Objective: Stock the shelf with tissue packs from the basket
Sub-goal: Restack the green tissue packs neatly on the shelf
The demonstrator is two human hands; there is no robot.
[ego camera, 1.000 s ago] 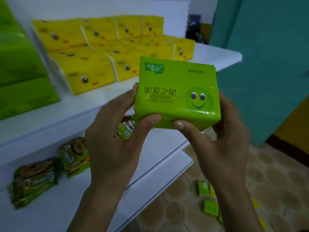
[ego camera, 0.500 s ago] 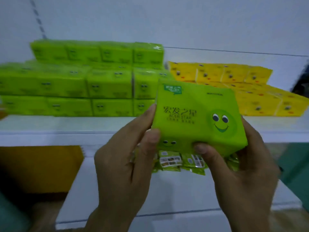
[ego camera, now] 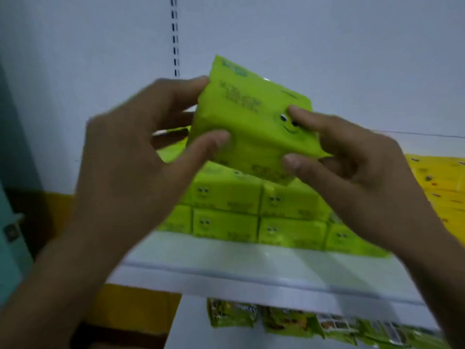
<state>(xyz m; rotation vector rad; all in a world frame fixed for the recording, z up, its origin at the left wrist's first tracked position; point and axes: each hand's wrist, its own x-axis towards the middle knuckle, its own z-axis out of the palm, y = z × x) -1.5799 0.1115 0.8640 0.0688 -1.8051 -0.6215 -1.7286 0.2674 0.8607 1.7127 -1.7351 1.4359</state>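
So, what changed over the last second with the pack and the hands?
The green tissue pack has been raised from level with the shelf edge to above the stacked green packs and now tilts, right end lower. The right hand has moved its forefinger onto the front, over the smiley. Unchanged: it and the left hand both still grip the pack; the stacked packs and yellow packs have not moved.

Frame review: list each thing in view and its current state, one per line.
Green tissue pack, held tilted in the air above the stock, not yet placed.
Left hand, grips its left end.
Right hand, grips its right end.
Stacked green packs, resting in rows.
Yellow packs, lying at right.
Shelf, partly stocked.
Snack packets, lying one level below.
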